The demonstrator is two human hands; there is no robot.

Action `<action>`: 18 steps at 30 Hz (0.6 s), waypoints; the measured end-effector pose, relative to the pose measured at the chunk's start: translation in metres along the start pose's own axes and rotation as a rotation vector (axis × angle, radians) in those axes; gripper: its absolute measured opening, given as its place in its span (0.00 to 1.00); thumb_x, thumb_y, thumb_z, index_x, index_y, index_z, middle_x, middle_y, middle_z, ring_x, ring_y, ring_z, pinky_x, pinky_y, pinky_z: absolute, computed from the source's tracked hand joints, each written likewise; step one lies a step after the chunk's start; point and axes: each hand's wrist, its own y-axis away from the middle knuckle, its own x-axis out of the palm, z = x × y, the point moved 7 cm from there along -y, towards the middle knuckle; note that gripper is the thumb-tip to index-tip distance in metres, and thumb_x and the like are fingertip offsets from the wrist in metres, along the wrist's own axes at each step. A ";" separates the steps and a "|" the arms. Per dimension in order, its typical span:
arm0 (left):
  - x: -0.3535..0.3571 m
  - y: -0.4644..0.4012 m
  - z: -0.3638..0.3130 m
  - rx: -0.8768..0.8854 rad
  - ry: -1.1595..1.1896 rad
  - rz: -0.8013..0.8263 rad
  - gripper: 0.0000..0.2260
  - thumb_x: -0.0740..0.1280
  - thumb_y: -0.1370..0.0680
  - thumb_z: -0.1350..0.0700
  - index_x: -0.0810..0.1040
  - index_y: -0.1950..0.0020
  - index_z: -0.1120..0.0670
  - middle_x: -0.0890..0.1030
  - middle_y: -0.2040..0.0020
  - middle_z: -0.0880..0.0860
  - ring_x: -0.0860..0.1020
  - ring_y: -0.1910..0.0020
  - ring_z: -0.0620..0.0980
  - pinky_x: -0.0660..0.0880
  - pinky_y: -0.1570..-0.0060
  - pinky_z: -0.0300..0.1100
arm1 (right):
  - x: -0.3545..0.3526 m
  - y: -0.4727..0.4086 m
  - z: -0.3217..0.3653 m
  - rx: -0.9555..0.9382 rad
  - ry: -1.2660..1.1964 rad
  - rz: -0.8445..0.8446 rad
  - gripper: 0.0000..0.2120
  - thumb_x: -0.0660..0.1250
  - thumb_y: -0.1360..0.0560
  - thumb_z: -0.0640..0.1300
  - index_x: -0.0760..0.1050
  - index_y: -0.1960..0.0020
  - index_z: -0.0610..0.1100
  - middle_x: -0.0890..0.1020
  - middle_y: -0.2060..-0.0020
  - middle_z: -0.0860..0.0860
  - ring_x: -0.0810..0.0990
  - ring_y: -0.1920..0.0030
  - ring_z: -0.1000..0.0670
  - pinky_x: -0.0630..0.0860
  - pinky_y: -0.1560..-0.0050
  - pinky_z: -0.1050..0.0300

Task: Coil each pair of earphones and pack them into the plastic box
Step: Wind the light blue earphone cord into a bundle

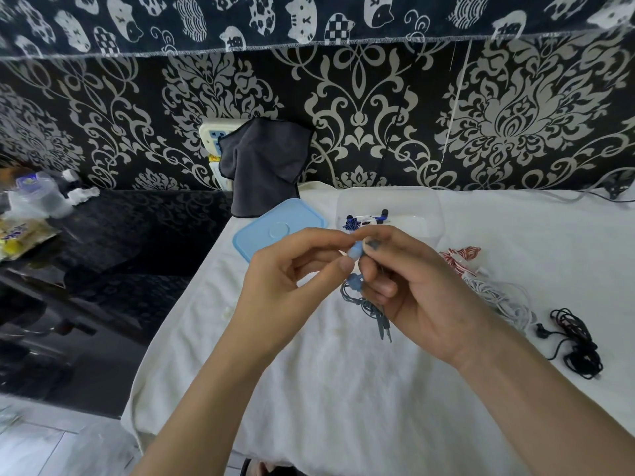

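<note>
Partly hidden, light-blue earphones [357, 286] between left hand [292, 276]; right hand [409, 286].

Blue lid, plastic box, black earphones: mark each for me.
blue lid [275, 228], head view, on its flat top.
plastic box [426, 214], head view, on its right wall.
black earphones [580, 341], head view, on the tangled cord.

Soft even light, wide-angle bending, blurred edges.

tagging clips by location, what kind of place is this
Probably a room in a home, not a workshop: damask wallpaper, a cat-print cloth hung above it, and a table under a white cloth beside a dark counter with food packets.
</note>
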 end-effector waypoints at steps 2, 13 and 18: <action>0.001 0.000 0.000 -0.007 -0.001 0.019 0.08 0.73 0.23 0.59 0.85 0.44 0.54 0.87 0.51 0.55 0.86 0.49 0.55 0.81 0.42 0.48 | 0.001 0.000 0.002 -0.019 0.006 0.015 0.04 0.65 0.27 0.39 0.79 0.58 0.42 0.77 0.71 0.47 0.67 0.75 0.54 0.68 0.72 0.63; 0.000 -0.001 -0.004 0.051 0.040 0.008 0.05 0.73 0.26 0.59 0.84 0.51 0.55 0.87 0.55 0.50 0.86 0.53 0.50 0.80 0.48 0.41 | 0.012 0.004 -0.003 0.037 -0.098 0.044 0.07 0.63 0.26 0.36 0.76 0.62 0.38 0.75 0.75 0.48 0.66 0.79 0.57 0.71 0.73 0.64; 0.002 0.000 -0.003 0.065 0.079 0.045 0.04 0.70 0.23 0.62 0.81 0.53 0.63 0.85 0.56 0.54 0.84 0.55 0.55 0.79 0.50 0.46 | 0.011 0.006 -0.006 0.037 -0.106 0.037 0.07 0.63 0.26 0.37 0.75 0.62 0.39 0.76 0.74 0.47 0.67 0.78 0.57 0.70 0.73 0.64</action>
